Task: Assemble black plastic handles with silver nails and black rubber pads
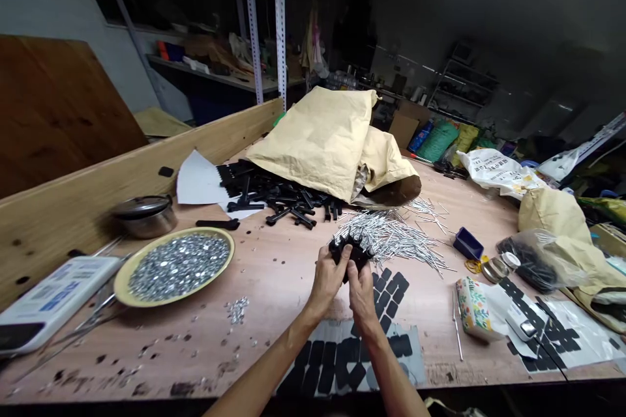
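Note:
My left hand and my right hand meet above the table's middle, both closed around a black plastic part with prongs sticking up. Just beyond it lies a spread of thin metal pins. Under my wrists lies a grey sheet with several black pads stuck on it. More black pads lie right of my right hand. A yellow-rimmed dish full of small shiny metal pieces sits to the left of my left hand.
A heap of black plastic parts spills from tan paper sacks at the back. A steel pot and a white device stand left. A floral box, a blue tray and bags sit right.

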The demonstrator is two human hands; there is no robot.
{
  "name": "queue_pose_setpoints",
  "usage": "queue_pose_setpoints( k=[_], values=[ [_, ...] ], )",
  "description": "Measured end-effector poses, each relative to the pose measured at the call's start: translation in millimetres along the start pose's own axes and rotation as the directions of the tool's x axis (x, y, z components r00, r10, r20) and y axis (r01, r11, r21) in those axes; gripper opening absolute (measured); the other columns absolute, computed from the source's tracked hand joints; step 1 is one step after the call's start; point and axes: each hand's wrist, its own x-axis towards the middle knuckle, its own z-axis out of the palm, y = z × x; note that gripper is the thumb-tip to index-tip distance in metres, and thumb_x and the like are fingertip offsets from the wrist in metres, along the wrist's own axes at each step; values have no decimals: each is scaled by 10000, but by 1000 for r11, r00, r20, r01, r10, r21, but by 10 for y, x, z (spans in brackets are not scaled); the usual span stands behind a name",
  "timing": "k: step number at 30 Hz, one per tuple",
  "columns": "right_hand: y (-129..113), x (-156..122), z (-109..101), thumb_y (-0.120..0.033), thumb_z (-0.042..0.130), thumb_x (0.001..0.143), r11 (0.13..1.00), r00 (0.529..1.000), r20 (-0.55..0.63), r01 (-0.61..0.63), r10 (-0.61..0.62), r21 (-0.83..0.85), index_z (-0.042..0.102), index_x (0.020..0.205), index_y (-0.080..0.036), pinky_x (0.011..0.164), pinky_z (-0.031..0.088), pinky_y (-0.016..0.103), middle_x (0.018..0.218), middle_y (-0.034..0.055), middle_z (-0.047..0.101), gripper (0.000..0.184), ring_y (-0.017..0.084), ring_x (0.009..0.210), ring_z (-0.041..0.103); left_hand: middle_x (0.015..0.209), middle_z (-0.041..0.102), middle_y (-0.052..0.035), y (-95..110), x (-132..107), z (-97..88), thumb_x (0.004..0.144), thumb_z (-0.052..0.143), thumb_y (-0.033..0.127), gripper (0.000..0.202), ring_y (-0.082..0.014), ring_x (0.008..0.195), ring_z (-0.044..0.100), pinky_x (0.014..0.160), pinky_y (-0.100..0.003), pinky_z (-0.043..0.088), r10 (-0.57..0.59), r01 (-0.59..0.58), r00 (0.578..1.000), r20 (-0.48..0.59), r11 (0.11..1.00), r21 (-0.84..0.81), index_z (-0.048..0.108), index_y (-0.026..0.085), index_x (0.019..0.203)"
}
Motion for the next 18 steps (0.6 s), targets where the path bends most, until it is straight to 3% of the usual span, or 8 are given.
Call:
queue_pose_setpoints(
  k=[3, 5, 8, 10, 15, 18],
  values=[
    [-15, 29, -88, -465, 446, 845, 997, 1000, -12, -11, 11, -76, 602, 992, -167, 803, 474, 324, 925, 61, 648, 367, 208, 905, 591, 745, 692, -94, -38, -3, -37, 705, 559, 514, 410, -251, 735, 653, 645, -321, 496, 1, 17, 980, 199, 996, -90, 645, 125, 800],
    [-12, 27, -144, -412, 473, 829, 981, 998, -42, 32, -41, -190, 613, 915, -170, 767, 473, 326, 868, 55, 628, 292, 204, 842, 583, 688, 685, -77, -53, -3, -69, 683, 580, 498, 391, -241, 663, 644, 577, -305, 483, -3, 37, 962, 274, 992, -120, 645, 125, 781],
    [2, -12, -178, -321, 515, 780, 929, 985, -4, 159, -170, -334, 616, 911, -174, 791, 453, 331, 876, 55, 609, 221, 203, 846, 564, 732, 696, -79, -53, -3, -102, 659, 601, 466, 354, -255, 737, 645, 616, -304, 478, -8, 36, 972, 234, 992, -117, 647, 136, 778],
    [15, -40, -173, -299, 517, 768, 918, 981, 9, 183, -192, -353, 611, 948, -173, 813, 443, 327, 926, 64, 613, 239, 207, 890, 561, 780, 705, -83, -37, -25, -114, 645, 618, 441, 331, -268, 814, 641, 672, -308, 477, -6, 33, 976, 220, 992, -120, 655, 141, 779],
    [34, -38, -167, -391, 479, 799, 987, 988, -151, -43, 20, -155, 603, 951, -153, 738, 464, 304, 900, 56, 659, 308, 204, 842, 594, 790, 711, -74, 17, -128, -124, 628, 654, 388, 290, -259, 861, 633, 736, -307, 481, 13, 41, 967, 254, 977, -207, 676, 133, 764],
    [43, -39, -159, -427, 504, 786, 998, 982, -181, -50, 44, -25, 599, 997, -153, 815, 450, 317, 969, 64, 675, 359, 214, 922, 601, 808, 712, -75, 32, -142, -111, 599, 690, 391, 325, -244, 860, 632, 771, -319, 483, -6, 111, 953, 303, 937, -331, 685, 130, 793]
  ],
)
